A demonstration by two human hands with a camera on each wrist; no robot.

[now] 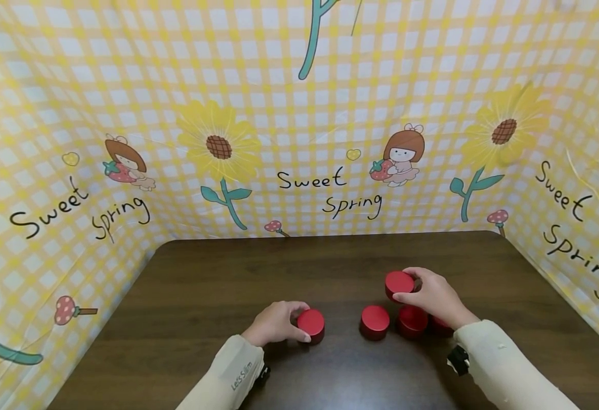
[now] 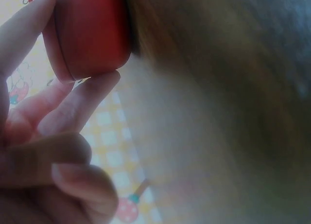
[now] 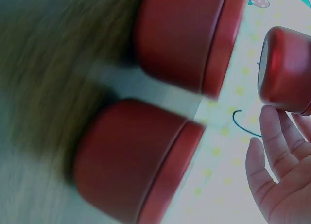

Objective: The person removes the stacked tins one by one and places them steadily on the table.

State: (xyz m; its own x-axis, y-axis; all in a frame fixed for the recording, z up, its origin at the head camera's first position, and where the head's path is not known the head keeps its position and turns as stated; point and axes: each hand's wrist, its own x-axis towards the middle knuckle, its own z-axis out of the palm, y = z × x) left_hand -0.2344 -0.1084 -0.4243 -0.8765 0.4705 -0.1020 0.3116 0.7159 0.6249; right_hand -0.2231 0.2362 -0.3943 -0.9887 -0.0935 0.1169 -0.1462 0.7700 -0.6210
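Observation:
My left hand grips a round red tin between thumb and fingers, close over the dark table. In the left wrist view the tin shows a lid seam round its side, with fingertips against it. Farther right, my right hand holds another red tin by its sides, raised above the table. The right wrist view shows the underside edge of this lifted tin, fingers touching it. Below the right hand stand a red tin and one more tin, partly hidden by the hand.
A further red tin stands upright on the brown wooden table between the two hands. Yellow checked cloth with printed flowers hangs behind the table and along both sides. Dark straps show at the wrists.

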